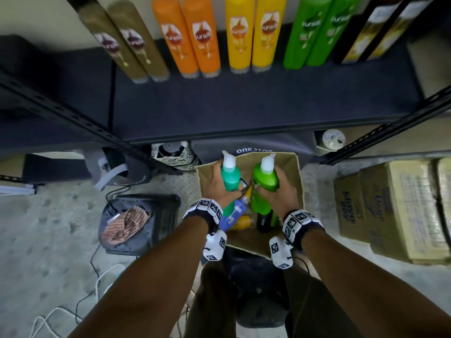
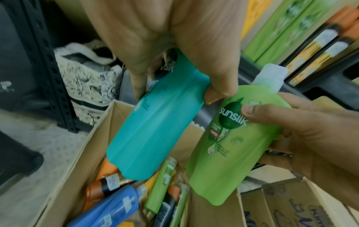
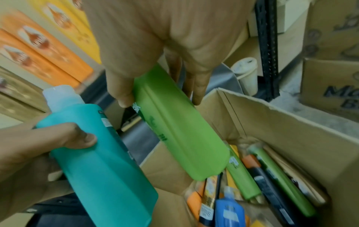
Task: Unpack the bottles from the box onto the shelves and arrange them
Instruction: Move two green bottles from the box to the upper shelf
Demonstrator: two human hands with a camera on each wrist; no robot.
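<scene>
A teal bottle (image 1: pixel 230 178) is gripped by the left hand (image 1: pixel 218 185) and a green bottle (image 1: pixel 266 184) by the right hand (image 1: pixel 280 196), side by side above the open box (image 1: pixel 291 167). At twelve o'clock, more bottles (image 1: pixel 240 32) are lined up on the shelf (image 1: pixel 244 103).

Speckled grey floor (image 1: pixel 48 215); black metal rack (image 1: pixel 61 113) against a pale wall (image 1: pixel 36 15); stacked cartons (image 1: pixel 390 211) right, cables (image 1: pixel 97 284) left.

Lots of bare room on the dark shelf (image 1: pixel 244 103) in front of the row of tall bottles (image 1: pixel 234 40) at the back. Metal posts (image 1: pixel 380 132) block both sides. Below, box (image 1: pixel 296 181) crowded with lying bottles (image 2: pixel 108 204).
</scene>
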